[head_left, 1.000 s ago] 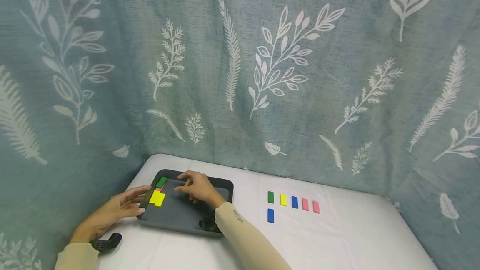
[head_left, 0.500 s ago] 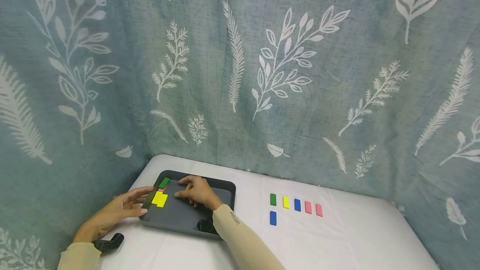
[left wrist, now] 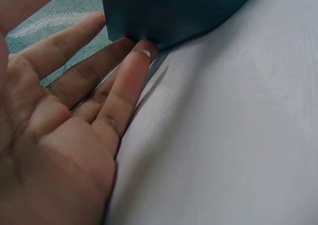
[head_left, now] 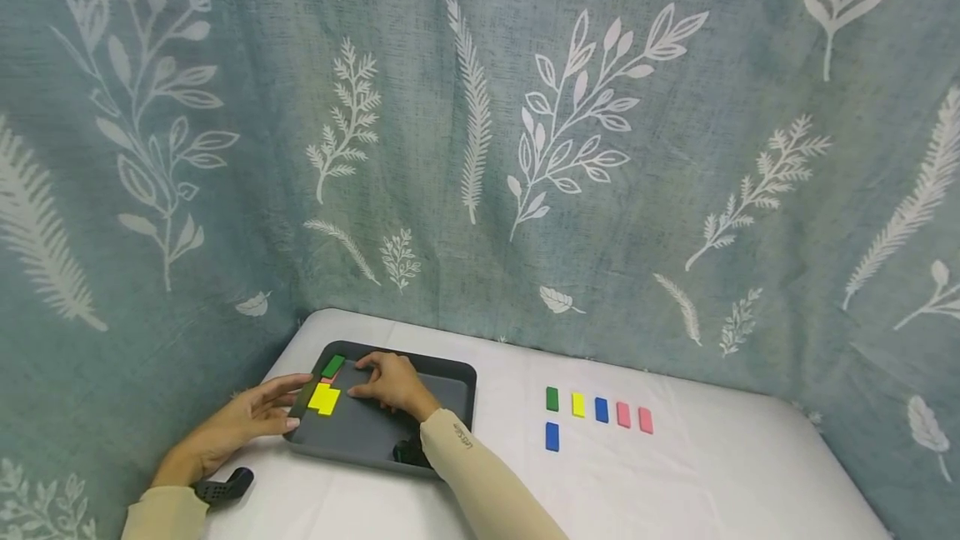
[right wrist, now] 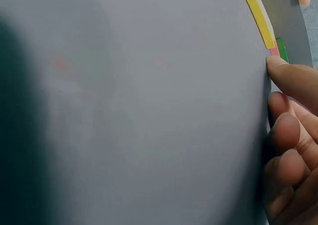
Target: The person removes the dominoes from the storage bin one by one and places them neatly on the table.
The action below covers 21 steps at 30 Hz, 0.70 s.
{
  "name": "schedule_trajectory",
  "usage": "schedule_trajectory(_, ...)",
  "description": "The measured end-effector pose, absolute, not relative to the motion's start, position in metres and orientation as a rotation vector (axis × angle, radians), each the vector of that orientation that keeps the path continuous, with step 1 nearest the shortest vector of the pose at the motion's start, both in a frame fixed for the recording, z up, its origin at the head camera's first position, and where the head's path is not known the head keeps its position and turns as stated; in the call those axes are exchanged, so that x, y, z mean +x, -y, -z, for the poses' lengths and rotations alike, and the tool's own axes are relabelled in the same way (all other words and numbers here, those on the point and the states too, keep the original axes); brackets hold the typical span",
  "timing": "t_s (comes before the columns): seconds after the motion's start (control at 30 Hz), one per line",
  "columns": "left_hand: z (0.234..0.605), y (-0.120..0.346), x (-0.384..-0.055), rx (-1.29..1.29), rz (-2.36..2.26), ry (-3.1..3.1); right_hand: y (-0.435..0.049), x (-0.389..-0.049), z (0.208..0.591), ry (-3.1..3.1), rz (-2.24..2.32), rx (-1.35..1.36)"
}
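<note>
A dark grey tray [head_left: 352, 459] lies on the left of the white table. Inside, along its left side, are a green block [head_left: 333, 366], a pink block [head_left: 327, 380] mostly hidden, and yellow blocks [head_left: 324, 398] set edge to edge with a stepped outline. My left hand [head_left: 251, 417] touches the tray's left wall from outside with its fingers spread and fairly straight. Over the tray floor is my right hand [head_left: 397, 382], thumb and index finger apart, the other fingers loosely bent; no block shows in it. Its thumb tip lies just right of the yellow blocks.
On the table right of the tray stands a row of blocks: green [head_left: 552, 398], yellow [head_left: 578, 404], blue [head_left: 602, 409] and two pink ones [head_left: 623, 414]. Another blue block [head_left: 552, 437] lies in front of the row. A patterned curtain [head_left: 480, 148] hangs behind the table.
My right hand has moved slightly left and nearer, its thumb closer to the yellow blocks. The left hand stays at the tray wall. The head view has shifted a little.
</note>
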<state>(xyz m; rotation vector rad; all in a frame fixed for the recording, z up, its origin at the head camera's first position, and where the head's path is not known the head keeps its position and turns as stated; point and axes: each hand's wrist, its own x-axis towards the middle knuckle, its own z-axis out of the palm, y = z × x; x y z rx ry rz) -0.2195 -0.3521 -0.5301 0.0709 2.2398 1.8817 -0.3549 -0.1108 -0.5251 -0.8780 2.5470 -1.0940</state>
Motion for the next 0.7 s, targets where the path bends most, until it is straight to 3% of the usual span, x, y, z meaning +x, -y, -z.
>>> schedule_trajectory(0.7, 0.531, 0.353, -0.219, 0.051, -1.900, -2.236, 0.127, -0.351, 0.522, -2.589, 1.070, -0.939)
